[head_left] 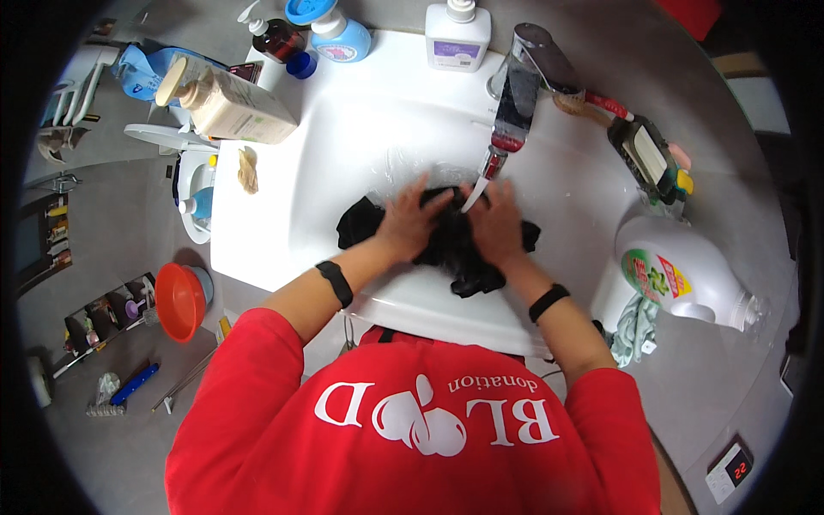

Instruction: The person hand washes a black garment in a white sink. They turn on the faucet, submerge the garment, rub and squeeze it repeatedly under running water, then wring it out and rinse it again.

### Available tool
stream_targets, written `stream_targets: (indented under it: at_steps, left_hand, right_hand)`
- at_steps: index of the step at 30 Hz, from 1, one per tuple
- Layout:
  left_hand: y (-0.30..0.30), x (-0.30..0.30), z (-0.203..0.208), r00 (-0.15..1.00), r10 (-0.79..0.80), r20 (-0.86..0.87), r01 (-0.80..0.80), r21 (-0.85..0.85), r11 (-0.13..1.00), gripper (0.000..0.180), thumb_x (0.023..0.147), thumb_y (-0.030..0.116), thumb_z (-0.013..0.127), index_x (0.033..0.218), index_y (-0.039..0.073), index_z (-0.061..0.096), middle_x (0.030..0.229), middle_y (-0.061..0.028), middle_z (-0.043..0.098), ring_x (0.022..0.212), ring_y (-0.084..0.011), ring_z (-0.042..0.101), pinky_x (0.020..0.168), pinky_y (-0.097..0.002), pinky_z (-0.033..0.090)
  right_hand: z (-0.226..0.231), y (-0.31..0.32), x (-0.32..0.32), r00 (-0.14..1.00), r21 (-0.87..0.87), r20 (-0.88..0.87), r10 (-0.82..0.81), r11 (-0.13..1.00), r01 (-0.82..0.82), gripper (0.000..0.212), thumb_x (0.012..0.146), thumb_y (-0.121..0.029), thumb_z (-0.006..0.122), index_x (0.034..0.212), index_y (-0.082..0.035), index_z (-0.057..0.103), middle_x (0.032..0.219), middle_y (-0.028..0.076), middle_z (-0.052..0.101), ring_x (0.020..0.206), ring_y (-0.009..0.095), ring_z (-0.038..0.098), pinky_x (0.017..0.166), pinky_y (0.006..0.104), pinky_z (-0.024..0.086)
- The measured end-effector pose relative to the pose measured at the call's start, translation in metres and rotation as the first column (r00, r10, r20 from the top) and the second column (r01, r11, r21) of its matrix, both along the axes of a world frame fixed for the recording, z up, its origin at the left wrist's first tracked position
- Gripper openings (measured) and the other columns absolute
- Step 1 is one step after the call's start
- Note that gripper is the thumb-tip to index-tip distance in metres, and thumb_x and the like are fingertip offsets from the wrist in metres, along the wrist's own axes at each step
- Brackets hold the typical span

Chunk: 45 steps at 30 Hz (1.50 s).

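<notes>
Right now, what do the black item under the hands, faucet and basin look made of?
Black item: likely fabric, mostly matte; limp folds and soft edges. Faucet: probably chromed metal, polished; mirror-like reflections. Basin: glossy white, perhaps ceramic; smooth curves and highlights, resin possible.

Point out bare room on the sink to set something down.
Bare: the left ledge of the sink, between the tan scrap and its front corner; the back rim between the round blue bottle and white pump bottle. Crowded: mid-basin, with left hand, right hand and black cloth.
</notes>
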<state>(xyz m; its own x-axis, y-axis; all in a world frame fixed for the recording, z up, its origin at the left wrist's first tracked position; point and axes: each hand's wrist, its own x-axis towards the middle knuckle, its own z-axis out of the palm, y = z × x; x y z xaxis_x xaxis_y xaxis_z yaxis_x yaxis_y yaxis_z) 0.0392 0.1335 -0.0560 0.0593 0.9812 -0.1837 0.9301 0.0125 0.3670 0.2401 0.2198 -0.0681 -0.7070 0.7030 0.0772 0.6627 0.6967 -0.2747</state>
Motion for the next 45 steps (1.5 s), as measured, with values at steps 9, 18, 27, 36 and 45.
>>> stream_targets:
  at_steps: [9, 18, 27, 36, 45]
  left_hand:
    - [0.065, 0.014, -0.022, 0.995, 0.1, -0.002, -0.098, -0.222, 0.97, 0.042, 0.09, 0.024, 0.056, 0.129, 0.012, 0.049, 0.118, -0.0158, 0.058, 0.105, -0.0361, 0.062, 0.079, -0.0493, 0.054]
    - [0.072, -0.037, -0.006, 0.734, 0.377, 0.565, -0.218, -0.33, 0.918, 0.043, 0.094, 0.043, 0.054, 0.127, 0.017, 0.061, 0.131, -0.0209, 0.054, 0.127, -0.037, 0.047, 0.099, -0.0484, 0.043]
    - [0.02, -0.012, 0.011, 0.94, -0.31, -0.145, 0.278, -0.205, 0.939, 0.043, 0.083, 0.016, 0.06, 0.125, 0.013, 0.055, 0.131, -0.0153, 0.046, 0.116, -0.037, 0.049, 0.084, -0.0444, 0.053]
    - [0.105, -0.009, -0.024, 0.937, 0.345, -0.058, -0.339, -0.391, 0.856, 0.027, 0.095, 0.025, 0.053, 0.107, 0.004, 0.064, 0.099, -0.0209, 0.068, 0.105, -0.0343, 0.064, 0.087, -0.045, 0.052]
    - [-0.009, -0.023, 0.005, 0.971, -0.175, 0.161, 0.161, 0.096, 0.982, 0.042, 0.086, 0.021, 0.064, 0.127, 0.016, 0.058, 0.151, -0.0157, 0.03, 0.134, -0.0414, 0.034, 0.108, -0.0481, 0.033]
  right_hand:
    - [-0.048, 0.03, -0.036, 0.957, -0.32, 0.148, -0.251, 0.903, 0.286, 0.024, 0.095, -0.029, 0.053, 0.116, -0.02, 0.059, 0.092, 0.019, 0.066, 0.087, 0.041, 0.065, 0.071, 0.0537, 0.05]
    - [0.003, 0.056, -0.019, 0.801, -0.804, -0.162, -0.577, 0.547, 0.231, 0.033, 0.097, -0.03, 0.05, 0.102, -0.001, 0.064, 0.113, 0.021, 0.063, 0.103, 0.044, 0.056, 0.091, 0.0472, 0.045]
    - [-0.001, -0.017, -0.022, 0.994, -0.304, -0.111, -0.014, 0.952, -0.021, 0.023, 0.082, -0.022, 0.068, 0.101, -0.011, 0.061, 0.117, 0.015, 0.058, 0.109, 0.037, 0.056, 0.09, 0.0554, 0.043]
    - [-0.041, 0.063, -0.06, 0.845, -0.525, 0.167, -0.509, 0.679, 0.513, 0.027, 0.093, -0.033, 0.054, 0.096, -0.008, 0.065, 0.089, 0.015, 0.069, 0.083, 0.034, 0.068, 0.066, 0.0475, 0.052]
    - [0.014, -0.024, -0.007, 0.964, -0.227, -0.265, -0.032, 0.973, -0.03, 0.04, 0.089, -0.024, 0.059, 0.128, -0.014, 0.059, 0.119, 0.015, 0.059, 0.115, 0.033, 0.052, 0.101, 0.0472, 0.037]
